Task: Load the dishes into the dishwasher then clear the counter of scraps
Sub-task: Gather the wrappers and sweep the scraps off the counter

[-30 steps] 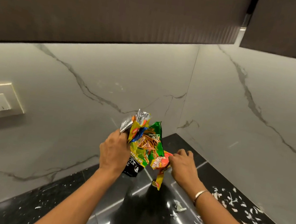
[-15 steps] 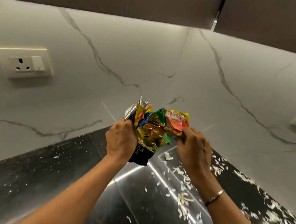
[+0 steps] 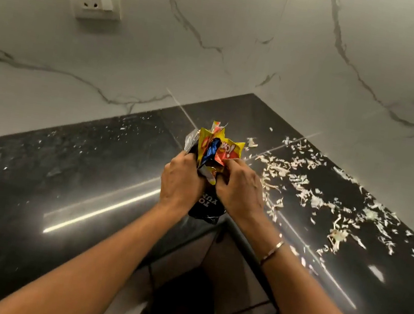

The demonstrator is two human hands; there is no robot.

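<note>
L hand point(image 3: 181, 183) + R hand point(image 3: 240, 192) now pressed together, fingers point(image 3: 232, 164) clenched on crumpled yellow-red-black foil wrappers point(image 3: 219, 151); we judge wad bin-ready; pale shredded scraps point(image 3: 301, 183) left on black worktop point(image 3: 86, 165).

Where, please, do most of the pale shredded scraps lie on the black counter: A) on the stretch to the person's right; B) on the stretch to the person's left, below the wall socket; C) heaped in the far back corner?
A: the pale shredded scraps are strewn over the right stretch of the black counter, beyond the right hand that grips the crumpled wrappers. The left stretch shows only tiny specks.
</note>
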